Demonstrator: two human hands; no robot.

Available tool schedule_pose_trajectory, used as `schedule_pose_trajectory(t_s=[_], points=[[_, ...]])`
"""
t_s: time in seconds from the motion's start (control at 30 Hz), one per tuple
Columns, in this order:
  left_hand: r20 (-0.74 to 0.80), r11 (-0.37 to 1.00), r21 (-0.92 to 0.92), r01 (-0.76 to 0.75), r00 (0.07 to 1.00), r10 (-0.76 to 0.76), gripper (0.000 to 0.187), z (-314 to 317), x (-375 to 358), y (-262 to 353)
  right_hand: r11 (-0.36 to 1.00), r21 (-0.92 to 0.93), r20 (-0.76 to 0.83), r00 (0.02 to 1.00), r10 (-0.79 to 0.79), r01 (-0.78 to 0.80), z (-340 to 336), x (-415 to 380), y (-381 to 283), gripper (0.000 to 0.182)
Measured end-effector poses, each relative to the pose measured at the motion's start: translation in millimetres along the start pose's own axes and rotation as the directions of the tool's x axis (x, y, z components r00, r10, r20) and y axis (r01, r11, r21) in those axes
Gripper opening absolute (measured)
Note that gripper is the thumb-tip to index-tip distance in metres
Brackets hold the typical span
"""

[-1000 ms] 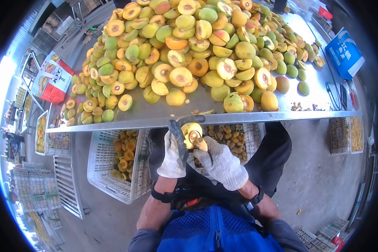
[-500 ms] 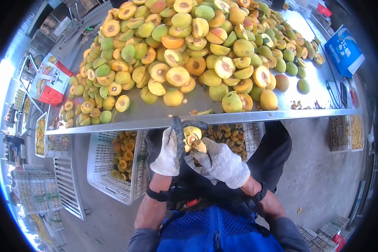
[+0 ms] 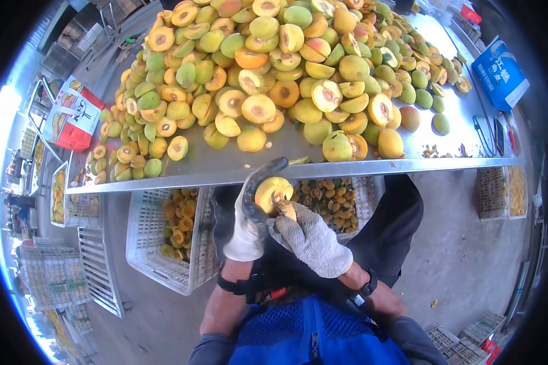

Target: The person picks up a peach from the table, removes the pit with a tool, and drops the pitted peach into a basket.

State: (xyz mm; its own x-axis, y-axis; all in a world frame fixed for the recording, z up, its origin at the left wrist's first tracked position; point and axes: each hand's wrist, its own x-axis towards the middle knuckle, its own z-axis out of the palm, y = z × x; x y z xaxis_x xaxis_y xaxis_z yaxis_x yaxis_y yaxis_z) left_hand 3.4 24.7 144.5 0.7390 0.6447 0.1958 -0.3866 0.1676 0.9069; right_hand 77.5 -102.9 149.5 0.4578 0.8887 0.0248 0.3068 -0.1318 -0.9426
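Note:
My left hand (image 3: 247, 222), in a white glove with a dark coated palm, is closed around a yellow peach half (image 3: 273, 190) just below the table's front edge. My right hand (image 3: 316, 242), in a grey-white knitted glove, grips a small pitting tool (image 3: 286, 210). Its thin, dark, curved tip meets the lower cut side of the fruit. The fingers partly cover the tool's handle. Beyond both hands, a big heap of peaches (image 3: 259, 108), many halved with brown stones or hollows showing, lies on the metal table (image 3: 225, 177).
Under the table stand a white plastic crate (image 3: 143, 243) with peach halves and another crate (image 3: 365, 204) holding fruit below my hands. A red-and-white bag (image 3: 76, 118) is at the table's left, a blue box (image 3: 499, 74) at its right. More crates (image 3: 492, 194) stand on the floor at right.
The peach half has turned to show more of its yellow surface, and my left fingers have opened outward around it. Both hands have shifted slightly, the right one a little down and left.

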Motion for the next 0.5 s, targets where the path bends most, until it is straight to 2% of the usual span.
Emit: schedule_pose_trajectory(t_s=[0.07,0.17,0.2,0.27,0.33,0.37,0.43,0.47,0.5], points=[[-0.132,0.995,0.051,-0.082,0.987,0.088,0.089,12.7,-3.8,-3.6,0.992,0.075,0.047,0.995,0.094,-0.097,0.3,-1.6,-2.6,0.028],[-0.181,0.996,0.044,0.075,0.981,-0.065,0.082,-0.9,-10.3,-10.1,0.948,0.124,0.152,0.95,0.273,-0.292,-10.0,-0.3,-17.4,0.031],[-0.164,0.998,-0.045,0.032,0.986,-0.039,0.074,2.5,-8.8,-5.3,0.952,0.093,0.141,0.95,0.279,-0.293,-13.8,-1.1,-23.9,0.033],[-0.155,0.998,-0.019,0.056,0.986,-0.058,0.063,-6.0,-14.8,-7.5,0.955,0.031,0.132,0.948,0.288,-0.295,-18.1,-3.0,-33.9,0.036],[-0.212,0.996,-0.016,0.085,0.974,-0.086,0.041,-12.0,-26.0,-10.9,0.973,-0.013,0.066,0.97,0.233,-0.233,-12.1,-8.2,-30.6,0.031],[-0.182,0.99,0.101,0.098,0.98,-0.079,0.04,-12.1,-24.6,-8.2,0.979,-0.037,0.034,0.979,0.203,-0.202,-8.4,-11.5,-26.7,0.029],[-0.121,0.937,0.331,0.11,0.99,-0.073,0.039,-11.2,-18.6,-0.4,0.971,0.073,0.114,0.969,0.219,-0.228,5.7,-14.8,4.5,0.03],[-0.102,0.941,0.326,0.088,0.993,-0.058,0.042,-11.0,-18.4,0.4,0.961,0.13,0.15,0.963,0.223,-0.243,8.6,-13.9,11.6,0.03],[-0.007,0.925,0.38,0.015,1.0,-0.013,0.045,-13.2,-16.8,0.1,0.947,0.18,0.24,0.946,0.219,-0.266,9.0,-15.0,15.9,0.031]])
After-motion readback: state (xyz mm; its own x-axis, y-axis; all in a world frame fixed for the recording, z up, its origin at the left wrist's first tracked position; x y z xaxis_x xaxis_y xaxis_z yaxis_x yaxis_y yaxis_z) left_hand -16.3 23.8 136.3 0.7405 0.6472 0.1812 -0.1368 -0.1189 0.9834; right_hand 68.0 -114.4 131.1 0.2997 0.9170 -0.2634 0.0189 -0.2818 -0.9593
